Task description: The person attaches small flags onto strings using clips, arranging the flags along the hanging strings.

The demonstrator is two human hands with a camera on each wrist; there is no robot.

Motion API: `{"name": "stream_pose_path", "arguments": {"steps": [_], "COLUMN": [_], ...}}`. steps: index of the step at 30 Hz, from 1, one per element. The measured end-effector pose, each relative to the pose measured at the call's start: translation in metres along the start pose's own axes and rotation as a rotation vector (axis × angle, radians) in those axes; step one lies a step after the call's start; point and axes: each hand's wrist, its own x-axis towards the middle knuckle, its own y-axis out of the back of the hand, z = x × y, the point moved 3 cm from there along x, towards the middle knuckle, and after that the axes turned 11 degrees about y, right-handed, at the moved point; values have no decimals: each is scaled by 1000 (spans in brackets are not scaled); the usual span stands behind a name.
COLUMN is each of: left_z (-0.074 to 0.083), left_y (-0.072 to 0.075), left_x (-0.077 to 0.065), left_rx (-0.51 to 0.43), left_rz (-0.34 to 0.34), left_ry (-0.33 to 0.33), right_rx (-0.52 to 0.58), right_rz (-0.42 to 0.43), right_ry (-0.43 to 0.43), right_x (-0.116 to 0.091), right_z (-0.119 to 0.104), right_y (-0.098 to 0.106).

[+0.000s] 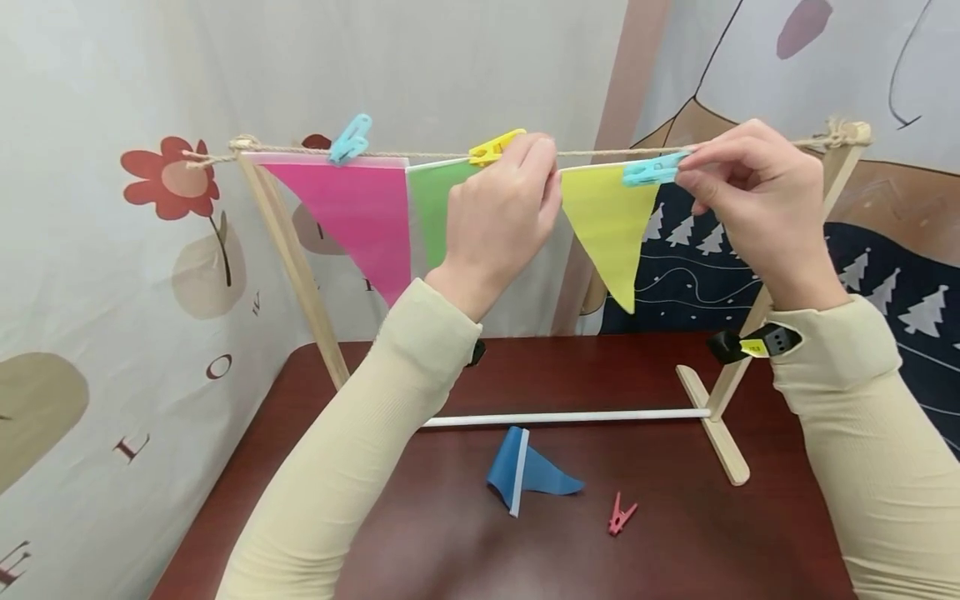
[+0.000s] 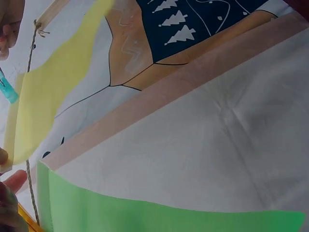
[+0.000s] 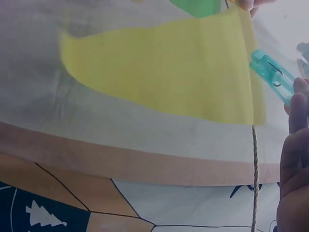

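Observation:
In the head view a yellow triangular pennant [image 1: 609,229] hangs at the twine [image 1: 588,153]. My left hand [image 1: 501,218] pinches its upper left corner; that corner shows between thumb and finger in the left wrist view. With fingertips and thumb, my right hand [image 1: 772,200] grips the tail of a light blue clothespin [image 1: 649,171], whose nose overlaps the pennant's upper right edge. To the left, a green pennant [image 1: 433,204] hangs by a yellow clothespin [image 1: 489,151], partly hidden behind my left hand. A pink pennant [image 1: 360,208] hangs farther left under another light blue clothespin [image 1: 350,140].
Two wooden posts [image 1: 296,267] carry the twine, with a white rod [image 1: 570,417] joining the stand low down. On the dark red table [image 1: 420,525] lie a curled blue pennant [image 1: 549,475] and a red clothespin [image 1: 619,518]. A printed curtain [image 1: 510,75] hangs behind.

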Motion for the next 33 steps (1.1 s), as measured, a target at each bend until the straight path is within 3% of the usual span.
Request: {"name": "stream_pose_path", "arguments": {"steps": [9, 24, 33], "left_z": [0, 3, 5], "left_y": [-5, -3, -2], "left_x": [1, 9, 10], "left_rx": [45, 98, 107], "left_rz": [17, -18, -28], "left_ry": [7, 33, 30], "right_rx": [63, -46, -76], "right_rz": [37, -63, -119], "right_ry": [19, 62, 4], "right_x": [13, 29, 33], "right_z": [-9, -13, -14], "right_y": [-2, -1, -3]}}
